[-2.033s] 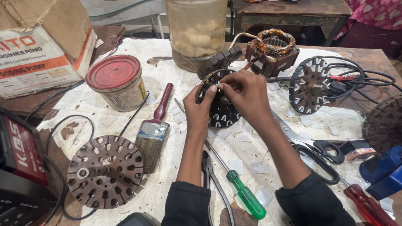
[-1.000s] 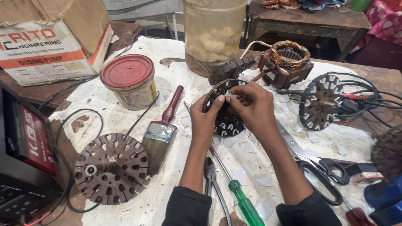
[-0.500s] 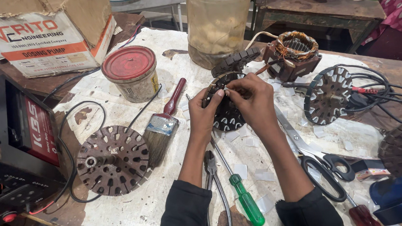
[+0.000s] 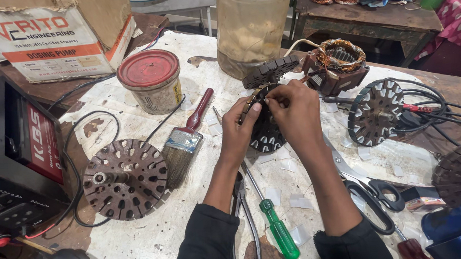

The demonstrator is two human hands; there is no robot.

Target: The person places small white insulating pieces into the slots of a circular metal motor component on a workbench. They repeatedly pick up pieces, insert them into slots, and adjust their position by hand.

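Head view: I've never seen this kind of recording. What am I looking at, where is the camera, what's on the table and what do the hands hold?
There is no machine here: a person works with two bare hands, and the single camera sits on their head, looking down. Both the left hand and the right hand hold a dark slotted ring, tilted up off the table, fingertips pinching at its upper edge. Around it lie a similar disc, a brush, a red-lidded tin, a green screwdriver, pliers, scissors, a copper-wound core, a wired disc and a big jar. A cardboard box stands far left.
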